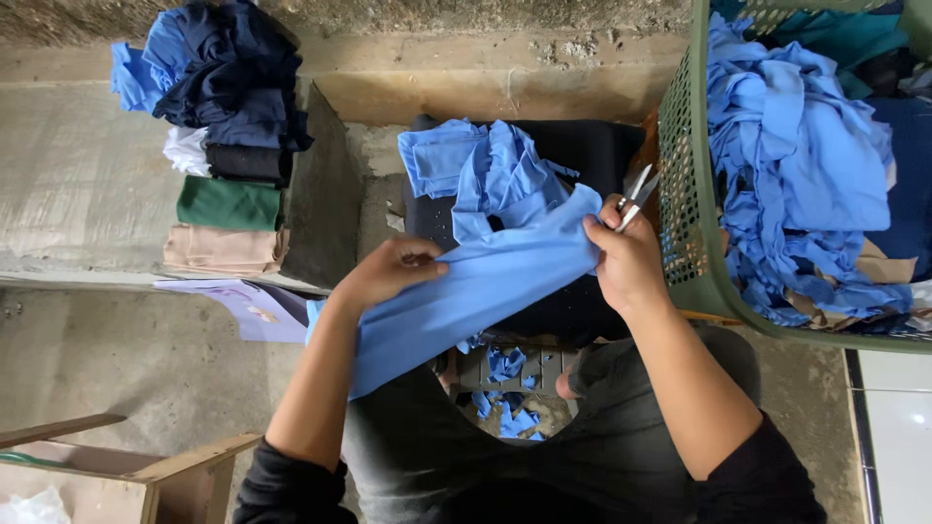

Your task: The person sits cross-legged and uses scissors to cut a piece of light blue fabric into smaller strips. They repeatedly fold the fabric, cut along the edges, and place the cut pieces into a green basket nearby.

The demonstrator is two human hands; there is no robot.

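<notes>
The fingers (413,254) of the left hand (388,272) are closed together in a pinch on the upper edge of a light blue cloth (476,291). The fingers (597,231) of the right hand (629,257) are clamped on the same edge further right, and a small pair of metal scissors (636,194) is also gripped in that hand, blades pointing up and away. The cloth is stretched between both hands and is draped down over the person's lap, with its lower end hanging past the left forearm.

Just beyond the hands, more light blue fabric (481,165) is heaped on a dark cloth-covered surface (592,146). Small blue offcuts (505,369) are scattered on the floor between the knees.

A green plastic basket (684,194), perforated along its wall, is seen touching the right hand's side; it is filled with crumpled blue pieces (796,155). To the far left, well apart from the hands, a stack of folded cloths (228,126) in blue, navy, white, black, green and beige is laid on a raised concrete ledge (78,175). The floor (126,359) is bare grey concrete, and a wooden frame (175,466) is seen at the lower left corner.
</notes>
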